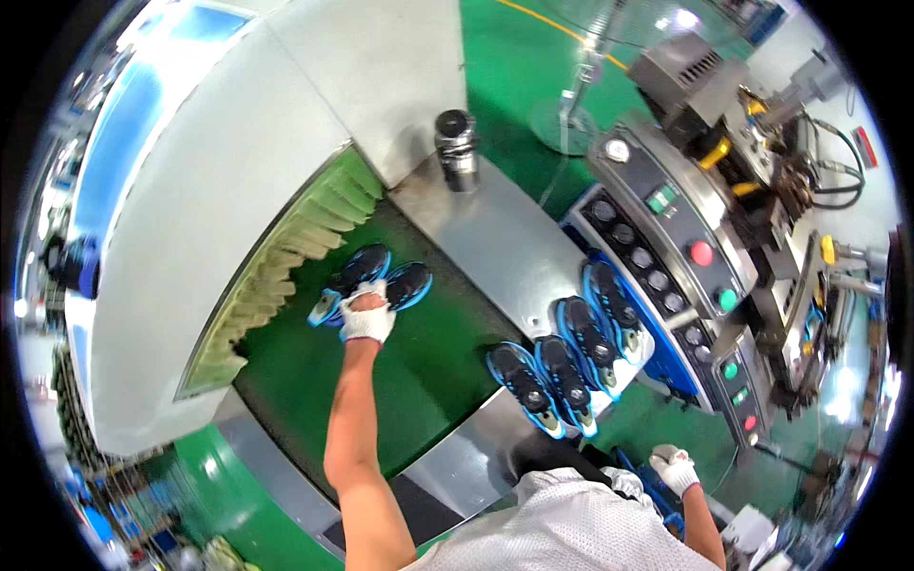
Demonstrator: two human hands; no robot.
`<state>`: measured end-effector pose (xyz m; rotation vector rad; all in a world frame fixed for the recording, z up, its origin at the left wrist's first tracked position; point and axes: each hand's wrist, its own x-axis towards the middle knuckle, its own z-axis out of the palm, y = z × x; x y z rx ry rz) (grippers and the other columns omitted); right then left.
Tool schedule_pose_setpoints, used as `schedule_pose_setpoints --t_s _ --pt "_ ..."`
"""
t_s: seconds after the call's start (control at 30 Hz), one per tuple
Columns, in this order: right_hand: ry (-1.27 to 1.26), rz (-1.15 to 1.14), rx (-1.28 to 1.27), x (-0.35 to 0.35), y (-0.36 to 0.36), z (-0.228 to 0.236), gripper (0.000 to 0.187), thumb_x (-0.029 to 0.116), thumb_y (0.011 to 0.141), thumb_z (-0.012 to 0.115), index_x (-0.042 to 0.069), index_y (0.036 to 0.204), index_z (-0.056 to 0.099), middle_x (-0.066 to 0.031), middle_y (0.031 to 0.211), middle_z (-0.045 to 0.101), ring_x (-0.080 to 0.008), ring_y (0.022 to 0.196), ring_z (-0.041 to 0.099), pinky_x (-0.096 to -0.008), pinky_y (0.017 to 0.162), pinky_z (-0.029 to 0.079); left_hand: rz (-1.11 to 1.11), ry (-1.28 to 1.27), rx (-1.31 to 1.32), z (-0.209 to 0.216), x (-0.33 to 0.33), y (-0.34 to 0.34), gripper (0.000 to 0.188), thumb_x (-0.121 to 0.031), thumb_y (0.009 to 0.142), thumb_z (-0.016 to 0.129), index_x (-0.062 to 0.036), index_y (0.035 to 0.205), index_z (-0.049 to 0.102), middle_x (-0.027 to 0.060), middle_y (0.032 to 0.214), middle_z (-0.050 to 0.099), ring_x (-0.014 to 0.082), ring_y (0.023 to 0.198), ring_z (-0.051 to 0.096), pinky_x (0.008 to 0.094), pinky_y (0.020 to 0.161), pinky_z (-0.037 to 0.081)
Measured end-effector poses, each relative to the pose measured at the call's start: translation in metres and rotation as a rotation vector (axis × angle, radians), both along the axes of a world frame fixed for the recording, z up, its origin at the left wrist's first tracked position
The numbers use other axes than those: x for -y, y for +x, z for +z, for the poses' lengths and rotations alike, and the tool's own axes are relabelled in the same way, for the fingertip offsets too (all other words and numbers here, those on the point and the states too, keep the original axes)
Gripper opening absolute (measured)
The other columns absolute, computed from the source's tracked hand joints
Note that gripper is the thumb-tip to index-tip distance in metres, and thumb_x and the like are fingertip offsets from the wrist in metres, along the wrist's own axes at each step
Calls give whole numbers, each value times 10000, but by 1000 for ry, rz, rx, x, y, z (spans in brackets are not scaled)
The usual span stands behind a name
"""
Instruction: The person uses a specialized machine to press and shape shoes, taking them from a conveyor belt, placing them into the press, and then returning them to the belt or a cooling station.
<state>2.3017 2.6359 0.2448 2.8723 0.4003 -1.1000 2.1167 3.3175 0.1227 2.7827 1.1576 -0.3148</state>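
Observation:
On a green conveyor belt [419, 381] sits a pair of black sneakers [409, 282] with bright blue soles, in front of a machine opening. My left hand [368, 314], in a white glove with bare fingertips, is closed around the rear part of this pair; the exact grip is partly hidden. Several similar sneakers [564, 379] stand in a row on the metal ledge to the right. My right hand [674, 468], also gloved, is curled at the lower right, with nothing visible in it. Just left of it, more blue-edged shoes [657, 495] show beside my body.
A pale machine housing [219, 190] with green strip curtains [295, 238] rises at left. On the metal ledge [476, 243] stands a dark cylindrical bottle [457, 150]. A control panel [666, 224] with buttons and gauges borders the right. Behind it is a stand with a round base [564, 128].

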Motion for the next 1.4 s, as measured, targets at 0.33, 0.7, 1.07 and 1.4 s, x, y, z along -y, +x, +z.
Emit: schedule_pose_setpoints --t_s 0.33,0.7,1.07,1.4 --pt "637 -355 -176 -63 14 51 496 375 943 658 19 1288 688 -198 1215 730 -316 1167 691 -382 1043 506 434 -639 552 133 219 17 628 -238 823 818 23 1341 577 154 1153 705 254 1020 690 403 935 541" --pt "1997 -834 -1631 -36 58 50 536 440 1014 649 31 1360 633 -154 1284 710 -231 1124 704 -412 981 571 -213 -1963 1170 271 441 211 1050 -614 829 786 52 1534 383 251 1456 558 347 1293 601 490 1109 499" --pt "2165 -1324 -175 198 102 79 635 167 821 782 8 1379 524 -18 969 650 -122 805 599 -304 746 515 -1044 -1302 505 274 678 501 470 -138 1049 551 27 1481 472 187 1399 605 240 1319 566 366 1115 461" --pt "1415 -1580 728 235 -18 49 208 79 664 688 181 840 644 -107 880 585 -306 917 587 -451 843 470 -713 -400 366 157 819 696 898 -436 841 737 45 1502 364 329 1415 521 438 1289 564 486 1050 472"
